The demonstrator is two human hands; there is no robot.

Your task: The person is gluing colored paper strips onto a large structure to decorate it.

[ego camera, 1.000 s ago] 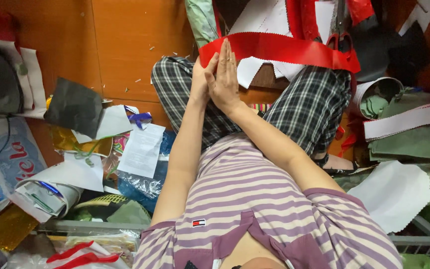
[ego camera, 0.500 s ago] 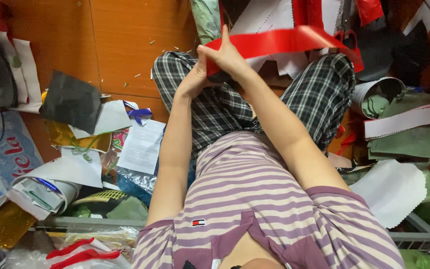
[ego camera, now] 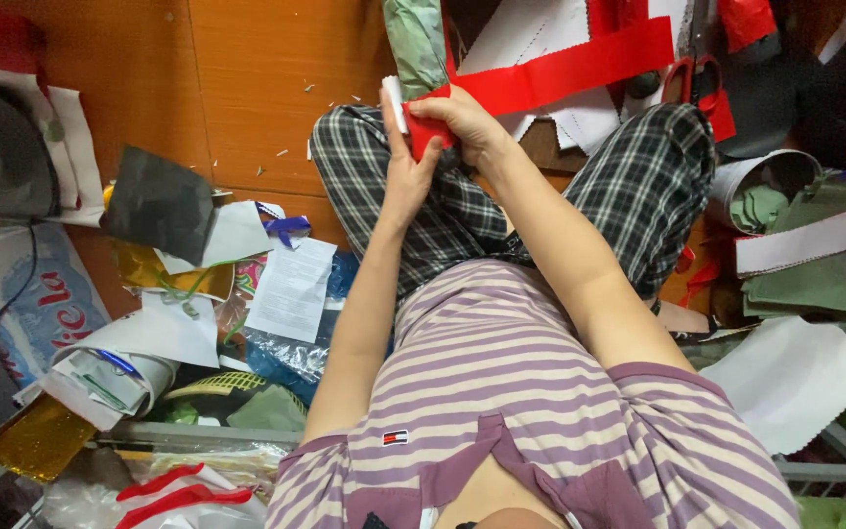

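Red strip [ego camera: 560, 71] lowered; bin [ego camera: 771, 186] holding scraps

A single head-worn camera looks steeply down the person's own chest and arms, close in. The left hand [ego camera: 405, 176] and right hand [ego camera: 462, 122] sit upper centre; the wooden floor [ego camera: 247, 88] spreads to their left, paper clutter around them.

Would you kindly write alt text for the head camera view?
Seated cross-legged on a wooden floor, a person holds the end of a red strip between the left hand and right hand. Paper and fabric scraps lie around them.
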